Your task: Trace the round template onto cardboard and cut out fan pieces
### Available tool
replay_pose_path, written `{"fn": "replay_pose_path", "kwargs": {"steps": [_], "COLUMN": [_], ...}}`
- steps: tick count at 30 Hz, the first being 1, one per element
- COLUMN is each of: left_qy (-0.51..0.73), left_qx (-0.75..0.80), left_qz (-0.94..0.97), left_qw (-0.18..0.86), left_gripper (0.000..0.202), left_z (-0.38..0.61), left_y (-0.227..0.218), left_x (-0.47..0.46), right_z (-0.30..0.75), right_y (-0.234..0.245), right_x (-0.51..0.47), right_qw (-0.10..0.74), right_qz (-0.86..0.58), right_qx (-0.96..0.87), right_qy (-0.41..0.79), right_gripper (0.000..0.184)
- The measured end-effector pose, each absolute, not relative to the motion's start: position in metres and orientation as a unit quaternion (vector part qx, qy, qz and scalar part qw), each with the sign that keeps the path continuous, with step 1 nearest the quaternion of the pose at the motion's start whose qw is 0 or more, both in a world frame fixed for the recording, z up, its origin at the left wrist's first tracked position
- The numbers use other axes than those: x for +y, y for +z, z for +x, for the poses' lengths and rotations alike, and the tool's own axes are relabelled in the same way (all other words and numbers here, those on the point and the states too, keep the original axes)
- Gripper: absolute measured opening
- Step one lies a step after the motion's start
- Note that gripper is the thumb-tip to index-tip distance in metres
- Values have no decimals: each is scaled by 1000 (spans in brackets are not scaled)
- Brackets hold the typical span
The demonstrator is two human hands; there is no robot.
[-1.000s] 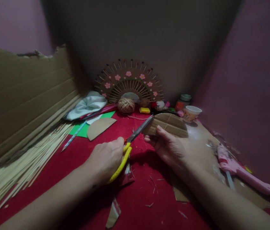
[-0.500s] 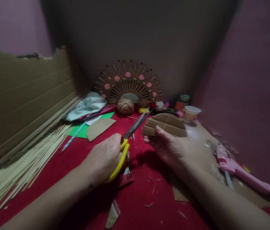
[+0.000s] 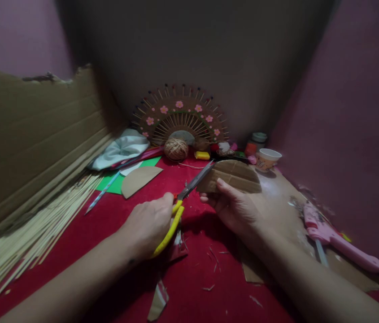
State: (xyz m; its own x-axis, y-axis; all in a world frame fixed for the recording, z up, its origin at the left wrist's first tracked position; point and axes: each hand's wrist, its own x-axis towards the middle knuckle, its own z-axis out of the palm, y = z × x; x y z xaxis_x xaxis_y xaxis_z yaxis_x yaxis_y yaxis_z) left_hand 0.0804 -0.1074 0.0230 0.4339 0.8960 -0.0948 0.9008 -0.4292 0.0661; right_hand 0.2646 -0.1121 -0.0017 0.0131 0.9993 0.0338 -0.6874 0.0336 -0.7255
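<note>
My left hand [image 3: 149, 224] is closed around the yellow handles of a pair of scissors [image 3: 180, 199]. The blades point up and right and meet the left edge of a half-round piece of brown cardboard [image 3: 234, 176]. My right hand [image 3: 236, 206] grips that cardboard from below, thumb on its face, and holds it above a red cloth [image 3: 115, 224]. Small cardboard offcuts and slivers lie on the cloth under both hands.
A large cardboard sheet [image 3: 31, 134] and a bundle of thin sticks [image 3: 31, 224] fill the left. A decorated stick fan [image 3: 180, 119], twine ball [image 3: 176, 149], paper cup [image 3: 268, 159] and small pots stand at the back. A pink glue gun [image 3: 333, 240] lies at right.
The scissor blades opened and drew back from the cardboard half a second ago; now they have closed again onto its left edge. The cardboard shifted slightly left.
</note>
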Motion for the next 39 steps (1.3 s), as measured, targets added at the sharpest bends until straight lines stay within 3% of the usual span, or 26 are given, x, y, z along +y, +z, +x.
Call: {"fn": "replay_pose_path", "kwargs": {"steps": [19,27,39], "left_qy": [-24,83,14], "left_qx": [542,555,527], "left_qz": [840,826,847], "left_qw": [5,59,67], "left_gripper": [20,16,15], "left_z": [76,65,75], "left_y": [26,28,32], "left_x": [-105,-101,-108], "right_z": [267,268,269], "right_y": [-2,-1,-5], "right_x": [-111,-113,-113], "right_qw": [652,654,654], "right_qz": [-269,-249,-242], "right_qx": [-307,-308,-316], "right_qy": [639,645,644], "right_gripper": [15,29,36]}}
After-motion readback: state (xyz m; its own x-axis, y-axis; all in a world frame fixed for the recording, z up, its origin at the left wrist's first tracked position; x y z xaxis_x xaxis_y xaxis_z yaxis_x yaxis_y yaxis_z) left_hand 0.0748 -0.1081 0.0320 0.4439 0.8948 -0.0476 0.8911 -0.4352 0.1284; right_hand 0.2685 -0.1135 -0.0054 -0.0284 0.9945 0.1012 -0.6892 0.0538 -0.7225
